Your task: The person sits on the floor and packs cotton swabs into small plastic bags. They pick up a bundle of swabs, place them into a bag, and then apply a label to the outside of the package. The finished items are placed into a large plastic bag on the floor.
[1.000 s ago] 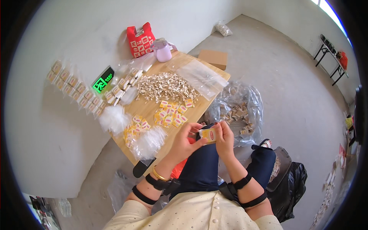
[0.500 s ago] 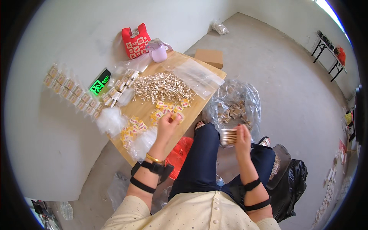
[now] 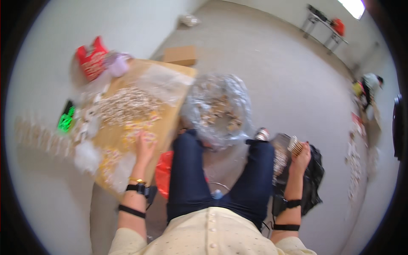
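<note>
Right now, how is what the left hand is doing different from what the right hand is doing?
The left hand lies flat on the wooden board, among small yellow pieces; the right hand is out to the side, past the knee. The left hand looks open and holds nothing that I can see; the right hand has its grip around a small bundle of pale sticks. Both arms wear black wrist straps.

Two hands show: the left hand (image 3: 144,146) and the right hand (image 3: 302,156). There is one wooden board (image 3: 170,114), one clear plastic bag (image 3: 216,108), one red bag (image 3: 91,63), one cardboard box (image 3: 180,55) and one green-lit digital scale (image 3: 66,121). The small pieces are too blurred to count.
</note>
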Motion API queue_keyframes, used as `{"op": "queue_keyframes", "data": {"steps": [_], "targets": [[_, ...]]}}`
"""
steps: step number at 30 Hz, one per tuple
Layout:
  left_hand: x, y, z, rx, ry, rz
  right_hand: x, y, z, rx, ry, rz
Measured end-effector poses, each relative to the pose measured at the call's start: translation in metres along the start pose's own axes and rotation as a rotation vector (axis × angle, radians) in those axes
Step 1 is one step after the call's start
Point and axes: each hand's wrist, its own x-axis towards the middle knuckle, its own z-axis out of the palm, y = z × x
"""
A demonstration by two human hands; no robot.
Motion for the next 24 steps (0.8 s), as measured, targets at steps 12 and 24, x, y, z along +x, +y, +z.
{"op": "queue_keyframes", "data": {"steps": [12, 24], "targets": [[0.003, 0.012, -0.010, -0.042, -0.127, 0.033, 0.087, 0.119, -0.197, -0.522, 0.248, 0.630], [0.033, -0.029, -0.040, 0.327, -0.301, -0.311, -0.088, 0.074, 0.208, -0.660, -0.996, -0.129]]}}
